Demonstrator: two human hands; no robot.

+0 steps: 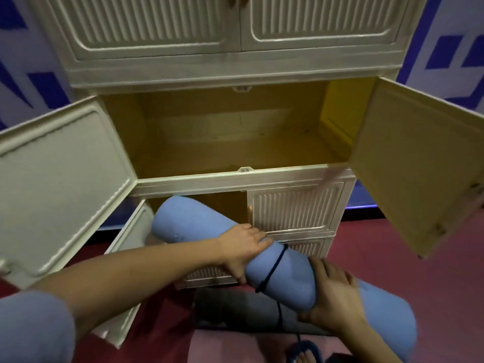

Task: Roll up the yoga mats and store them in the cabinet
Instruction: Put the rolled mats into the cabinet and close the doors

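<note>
Nearest you, at the bottom of the frame, a dark blue strap [303, 349] loops over the pink floor [392, 247]. A second blue roll [387, 318] lies at lower right behind your right wrist, and a dark mat [235, 310] lies flat on the floor just below the cabinet.

Your right hand [332, 299], at lower right, cups the near end of the rolled blue yoga mat [225, 231], fingers curled round its end face. Your left hand [241, 250], reaching in from the lower left in a blue sleeve [34, 326], grasps the roll at its middle, fingers over the top and thumb below. A dark cord [272, 268] is tied round the roll between your two hands.

The mat is held off the floor, tilted, its far end pointing up and left at the cabinet's [235, 69] lower compartment, whose left door [131, 231] stands open and right door [293, 208] is closed. You cannot tell whether the tip has crossed the opening.

Above it, mid-frame, the yellow-lined middle compartment [235, 142] is wide open, its doors swung out to the left [60, 184] and right [419, 166] edges. At the top of the frame the ribbed upper doors [146, 22] are closed. Blue and white wall panels [445, 48] flank the cabinet.
</note>
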